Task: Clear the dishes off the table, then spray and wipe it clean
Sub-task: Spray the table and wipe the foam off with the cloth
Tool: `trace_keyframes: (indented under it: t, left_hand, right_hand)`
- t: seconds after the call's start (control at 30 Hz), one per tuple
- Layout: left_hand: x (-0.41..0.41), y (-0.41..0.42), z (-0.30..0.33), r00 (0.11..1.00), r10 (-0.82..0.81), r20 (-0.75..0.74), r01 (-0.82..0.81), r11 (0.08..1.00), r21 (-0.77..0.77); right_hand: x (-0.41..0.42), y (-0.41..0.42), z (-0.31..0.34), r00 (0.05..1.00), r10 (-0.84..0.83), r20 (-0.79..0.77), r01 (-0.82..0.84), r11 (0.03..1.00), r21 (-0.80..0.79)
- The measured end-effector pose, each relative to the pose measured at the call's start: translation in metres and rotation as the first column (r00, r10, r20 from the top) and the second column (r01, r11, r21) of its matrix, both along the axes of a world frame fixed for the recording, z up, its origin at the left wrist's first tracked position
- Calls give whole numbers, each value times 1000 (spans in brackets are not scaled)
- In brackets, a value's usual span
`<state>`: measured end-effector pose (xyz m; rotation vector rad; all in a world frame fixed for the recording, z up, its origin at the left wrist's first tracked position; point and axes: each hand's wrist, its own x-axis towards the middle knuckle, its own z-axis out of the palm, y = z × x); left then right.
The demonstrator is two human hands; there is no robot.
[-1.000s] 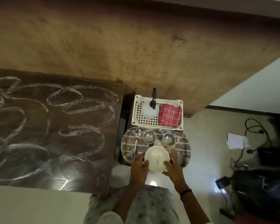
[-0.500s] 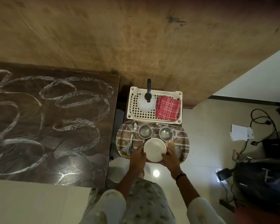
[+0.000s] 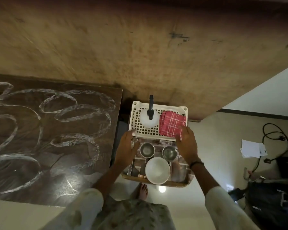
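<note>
Table (image 3: 53,140) streaked with white swirls; both hands' (image 3: 128,146) (image 3: 186,143) grip released above the tray (image 3: 181,182).

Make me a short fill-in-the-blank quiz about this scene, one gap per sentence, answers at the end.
1. The spray bottle stands in the white ____.
2. Beside the bottle lies a folded red checked ____.
3. The white bowl sits on the ____ with two steel cups.
4. Both hands hold ____.

Answers: basket; cloth; tray; nothing

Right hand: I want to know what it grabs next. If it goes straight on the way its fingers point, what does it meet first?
Probably the red checked cloth in the white basket; the right hand already hovers at its near edge, though depth is unclear.
</note>
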<state>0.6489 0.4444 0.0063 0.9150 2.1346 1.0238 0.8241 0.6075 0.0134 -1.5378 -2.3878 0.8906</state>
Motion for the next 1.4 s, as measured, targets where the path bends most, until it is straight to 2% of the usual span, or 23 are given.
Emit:
trace_keyframes:
  t: [0.1,0.2,0.27,0.37,0.57,0.67,0.77,0.83,0.93,1.07,1.17,1.27,1.4]
  left_hand:
    - [-33,48,-8,992,-128,-8,128,992,-5]
    - [-54,88,-18,972,-232,-23,232,973,-6]
    - [-59,108,-25,965,-259,31,259,966,-17]
    - [-54,127,-31,954,-261,149,261,965,22]
    - [-43,144,-39,970,-166,177,146,982,122]
    - [-42,146,-38,964,-162,213,126,977,174]
    - [-44,141,-26,923,-202,327,148,972,181]
    - [-44,135,-13,907,-191,375,161,981,111]
    - [-51,119,11,963,-142,227,116,985,125]
    - [-62,77,53,970,-113,216,51,960,274]
    - [-76,24,82,971,-64,231,-16,944,329]
    - [-84,-38,91,970,9,244,-75,961,264]
    - [-98,-137,74,944,62,323,-113,984,141]
  right_hand:
    - [-33,51,-23,949,238,209,-253,966,47]
    - [-51,86,-49,829,401,390,-416,908,-48]
    - [-57,95,-59,787,433,439,-425,897,-121]
    - [-64,99,-66,751,423,507,-424,897,-121]
    - [-62,120,-70,707,423,567,-408,899,-161]
    - [-64,117,-58,697,419,582,-459,884,-85]
    - [-67,113,-43,733,461,500,-480,872,-101]
    - [-66,107,-30,786,473,398,-449,879,-159]
    - [-66,94,-4,840,467,275,-445,884,-143]
    - [-77,51,40,950,311,26,-300,933,-198]
    - [-90,-8,65,981,123,-150,-163,944,-287]
    - [-102,-77,71,953,-84,-290,-84,849,-522]
    - [-117,-169,53,904,-299,-306,-52,634,-772]
